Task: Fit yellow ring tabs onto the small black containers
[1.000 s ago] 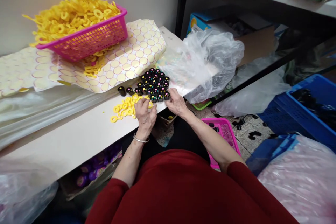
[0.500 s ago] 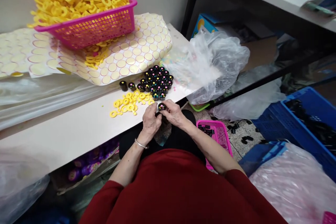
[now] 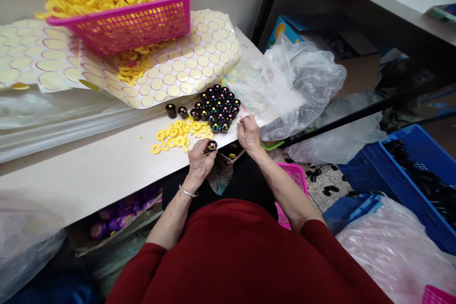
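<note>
My left hand (image 3: 200, 160) is at the table's front edge, its fingers closed round a small black cup (image 3: 211, 146) with coloured dots inside. My right hand (image 3: 248, 133) rests further right on the edge, fingers pinched near the clear plastic bag (image 3: 295, 80); what it holds is too small to name. Between and behind the hands stands a cluster of several black cups (image 3: 217, 106). A scatter of loose yellow rings (image 3: 178, 136) lies just left of my left hand on the white table (image 3: 99, 171).
A pink basket (image 3: 128, 21) heaped with yellow rings sits at the back on sheets of round stickers (image 3: 185, 71). Below the table, a pink tray (image 3: 295, 175) lies on the floor. A blue crate (image 3: 423, 175) and a bagged bundle (image 3: 399, 247) stand right.
My left hand now holds the cup alone at the table edge. My right hand has let go of it and moved right and up toward the plastic bag.
</note>
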Tool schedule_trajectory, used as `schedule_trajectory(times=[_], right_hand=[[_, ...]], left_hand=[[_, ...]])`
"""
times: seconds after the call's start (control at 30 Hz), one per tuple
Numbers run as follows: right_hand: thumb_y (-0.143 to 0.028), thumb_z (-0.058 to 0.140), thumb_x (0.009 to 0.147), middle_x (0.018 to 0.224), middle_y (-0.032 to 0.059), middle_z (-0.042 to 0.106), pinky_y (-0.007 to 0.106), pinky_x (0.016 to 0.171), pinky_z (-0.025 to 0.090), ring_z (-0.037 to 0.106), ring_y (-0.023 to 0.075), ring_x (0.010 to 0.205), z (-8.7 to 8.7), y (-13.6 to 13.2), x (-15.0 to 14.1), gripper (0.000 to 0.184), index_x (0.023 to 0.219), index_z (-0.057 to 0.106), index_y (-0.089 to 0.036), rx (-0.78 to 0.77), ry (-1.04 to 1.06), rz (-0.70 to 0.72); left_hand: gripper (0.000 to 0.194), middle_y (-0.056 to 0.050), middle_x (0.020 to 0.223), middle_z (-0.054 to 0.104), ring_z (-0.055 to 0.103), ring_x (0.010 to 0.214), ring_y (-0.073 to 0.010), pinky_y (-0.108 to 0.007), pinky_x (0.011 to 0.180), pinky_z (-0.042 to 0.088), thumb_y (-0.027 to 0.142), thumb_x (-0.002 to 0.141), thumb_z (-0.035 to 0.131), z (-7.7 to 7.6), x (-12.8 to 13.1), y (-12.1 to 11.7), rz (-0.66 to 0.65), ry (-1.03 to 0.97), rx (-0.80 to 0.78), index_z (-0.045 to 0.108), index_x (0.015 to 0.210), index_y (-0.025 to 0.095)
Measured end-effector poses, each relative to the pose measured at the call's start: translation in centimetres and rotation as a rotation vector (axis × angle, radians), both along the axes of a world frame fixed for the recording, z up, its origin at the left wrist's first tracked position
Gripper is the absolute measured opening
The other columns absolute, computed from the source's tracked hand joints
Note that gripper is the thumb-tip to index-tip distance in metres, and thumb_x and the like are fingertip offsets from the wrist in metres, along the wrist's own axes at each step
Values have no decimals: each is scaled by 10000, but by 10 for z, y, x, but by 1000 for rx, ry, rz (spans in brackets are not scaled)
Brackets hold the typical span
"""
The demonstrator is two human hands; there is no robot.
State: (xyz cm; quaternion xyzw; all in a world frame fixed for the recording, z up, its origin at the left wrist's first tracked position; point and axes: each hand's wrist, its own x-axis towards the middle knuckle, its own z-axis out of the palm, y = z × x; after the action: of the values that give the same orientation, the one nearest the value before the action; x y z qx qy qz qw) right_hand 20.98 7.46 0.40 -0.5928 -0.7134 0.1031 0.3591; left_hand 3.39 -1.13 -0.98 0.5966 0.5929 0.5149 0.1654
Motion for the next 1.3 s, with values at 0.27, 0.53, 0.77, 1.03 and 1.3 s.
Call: schedule_trajectory(times=[0.27,0.53,0.77,1.03,1.3], right_hand=[[-183,378,917,897,76,576,239,692,440,557,148,811,13,-49,-40,215,887,590,-176,135,-142,340],[-278,469,916,958,125,587,270,568,363,555,181,748,16,-55,-83,206,965,614,-139,-182,-411,231],[-270,458,906,927,125,607,281,595,383,566,190,748,13,-52,-84,194,886,601,-142,-153,-373,264],[-313,485,878,998,75,616,263,634,436,536,116,648,17,-64,-67,181,989,543,-182,-45,168,320],[-197,488,825,963,116,649,349,797,438,565,222,898,39,-62,-69,200,984,603,-158,-12,-73,543]], left_hand=[[205,-6,752,624,539,608,-103,-221,556,445,195,670,628,9,-19,-29,48,71,5,629,874,178],[230,5,741,616,500,568,-91,-218,534,425,249,652,659,9,-35,-44,106,30,-88,633,872,185],[228,-6,757,624,538,637,-113,-233,602,454,253,654,644,8,-30,-26,43,-28,-90,644,871,183],[269,39,663,557,432,532,-73,-212,550,401,236,626,655,9,-22,-12,55,-151,-176,655,888,174],[199,48,623,522,418,529,-67,-201,522,357,175,632,607,7,-20,-9,-12,-257,-216,665,822,179]])
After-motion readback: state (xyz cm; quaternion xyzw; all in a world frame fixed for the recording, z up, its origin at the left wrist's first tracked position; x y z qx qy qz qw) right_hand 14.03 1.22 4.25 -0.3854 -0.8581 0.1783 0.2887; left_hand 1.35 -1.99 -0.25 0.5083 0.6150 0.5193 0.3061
